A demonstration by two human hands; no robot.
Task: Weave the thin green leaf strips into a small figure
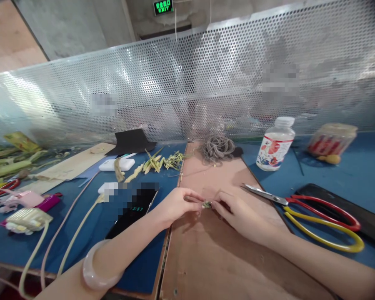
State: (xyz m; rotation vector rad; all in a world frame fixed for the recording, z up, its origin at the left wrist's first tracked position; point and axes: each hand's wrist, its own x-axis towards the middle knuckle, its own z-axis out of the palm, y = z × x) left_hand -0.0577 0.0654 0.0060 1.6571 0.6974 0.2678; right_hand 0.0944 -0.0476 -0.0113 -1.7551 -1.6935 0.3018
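My left hand (185, 204) is pinched shut on a small green and pale piece (206, 204), which looks like woven or folded plant leaf; its exact kind is too small to make out. From the other side, the fingers of my right hand (233, 206) are closed on the same piece. Both hands meet low over the bare wooden board (212, 262). Right of my right hand lie scissors (287, 202) with one red and one yellow handle, blades pointing toward the hands. Beyond the hands sits a tangled bundle of grey cord (217, 148).
A dark phone (136, 210) lies left of the hands, near white chargers and cables (78, 237). Woven leaf pieces (153, 161) lie behind it. To the right stand a white-capped bottle (275, 143) and a clear jar (333, 141). A perforated metal screen (162, 91) closes the back.
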